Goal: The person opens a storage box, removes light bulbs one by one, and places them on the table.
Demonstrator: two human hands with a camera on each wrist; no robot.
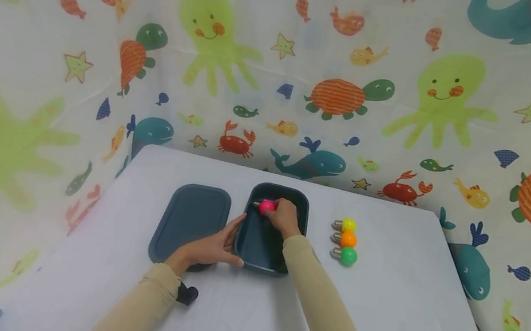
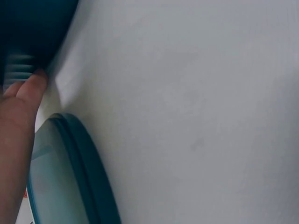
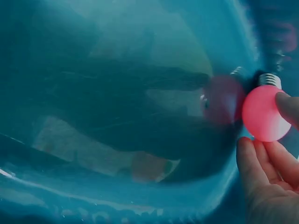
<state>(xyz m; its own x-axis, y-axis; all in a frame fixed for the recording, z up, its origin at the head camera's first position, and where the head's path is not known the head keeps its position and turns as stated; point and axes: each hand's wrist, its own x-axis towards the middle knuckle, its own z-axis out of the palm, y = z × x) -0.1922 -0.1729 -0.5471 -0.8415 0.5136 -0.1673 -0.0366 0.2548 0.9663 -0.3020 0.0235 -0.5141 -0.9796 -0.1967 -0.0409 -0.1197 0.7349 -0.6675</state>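
Note:
My right hand (image 1: 285,217) pinches a pink light bulb (image 1: 266,207) between thumb and fingertips, inside the far end of a dark blue-green rectangular container (image 1: 259,269). In the right wrist view the pink bulb (image 3: 265,114) has its silver screw base pointing up, close to the container's wall, and its reflection shows on the glossy floor. My left hand (image 1: 212,247) rests against the container's left side, fingers extended along the rim and thumb at the near left corner. The left wrist view shows only part of this hand (image 2: 21,107) touching the container's wall.
A matching flat lid (image 1: 194,218) lies left of the container, partly behind the left hand. To the right, yellow (image 1: 348,225), orange (image 1: 349,239) and green (image 1: 348,256) bulbs lie in a column on the white table (image 1: 405,303). A patterned curtain (image 1: 280,75) hangs behind.

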